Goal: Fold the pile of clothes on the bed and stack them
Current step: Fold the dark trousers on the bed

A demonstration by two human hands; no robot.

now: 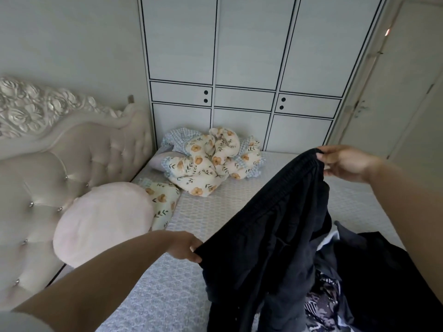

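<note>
Where my left hand [185, 245] meets the black trousers [268, 238], the fingertips are lost behind the cloth; only the thumb shows, pinching one end of the elastic waistband at about 7 o'clock of centre. My right hand [345, 162], at 2 o'clock, pinches the other end of the waistband, fingers curled over the gathered edge. Both grips are narrow and closed on fabric.

The trousers hang between my hands, raised off the bed [167, 283], waistband stretched on a diagonal from lower left to upper right. The legs drop toward 6 o'clock and run out of the bottom edge, so their length and hems cannot be made out. The fabric is plain black with a ribbed, shirred band.

Behind the trousers, at 4 to 5 o'clock, lies the pile of clothes [374, 283], dark and partly hidden; a black-and-white patterned piece [321, 305] shows at its foot, garment type unclear.

A crumpled floral quilt [211, 161] sits at 12 o'clock against the wardrobe [244, 68]. A round pink cushion [103, 221] leans on the tufted headboard [60, 164] at 9 o'clock.
</note>
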